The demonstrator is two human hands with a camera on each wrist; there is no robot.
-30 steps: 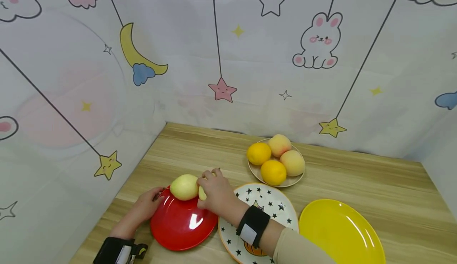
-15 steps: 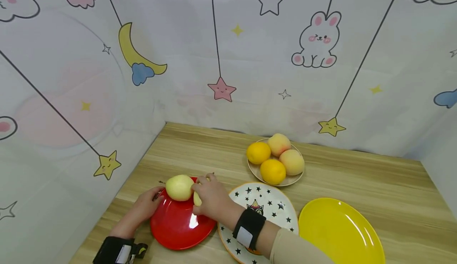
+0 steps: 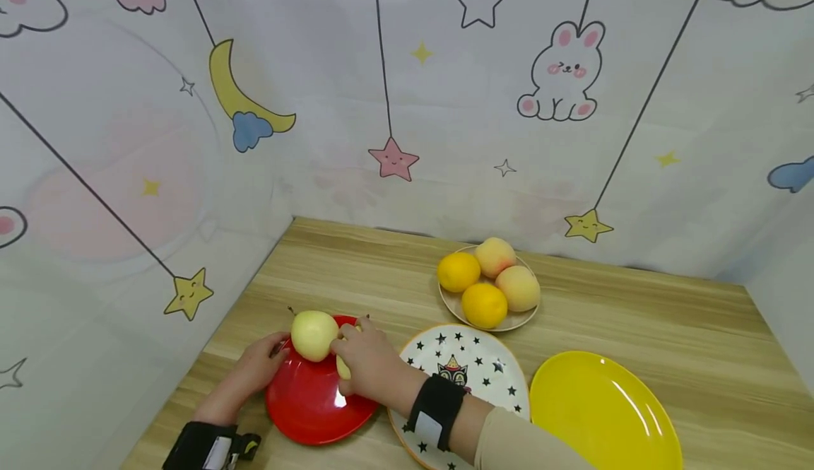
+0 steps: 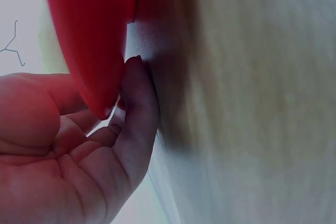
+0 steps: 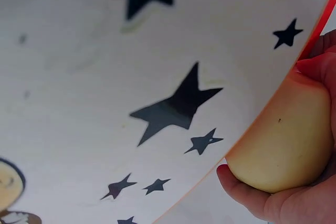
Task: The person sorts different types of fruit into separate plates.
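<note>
A red plate point(image 3: 308, 406) lies at the left of the table, its left rim held by my left hand point(image 3: 256, 365). In the left wrist view the thumb is over the red rim point(image 4: 97, 85) and the fingers curl beneath it. One pale yellow pear point(image 3: 314, 336) sits at the plate's far edge, its stem pointing up and left. My right hand point(image 3: 376, 369) grips a second pear point(image 5: 286, 135) over the plate's right side, right beside the first. Most of that second pear is hidden by the hand in the head view.
Right of the red plate, under the right forearm, is a white plate point(image 3: 492, 378) with black stars. A yellow plate point(image 3: 604, 413) lies farther right. Behind them stands a small dish point(image 3: 450, 304) holding lemons point(image 3: 485, 305) and peaches point(image 3: 518, 288). A printed cloth point(image 3: 445, 102) hangs behind the table.
My right hand has moved left and slightly nearer with its pear. The other pear has shifted left and turned, its stem swinging upward. My left hand stays at the rim.
</note>
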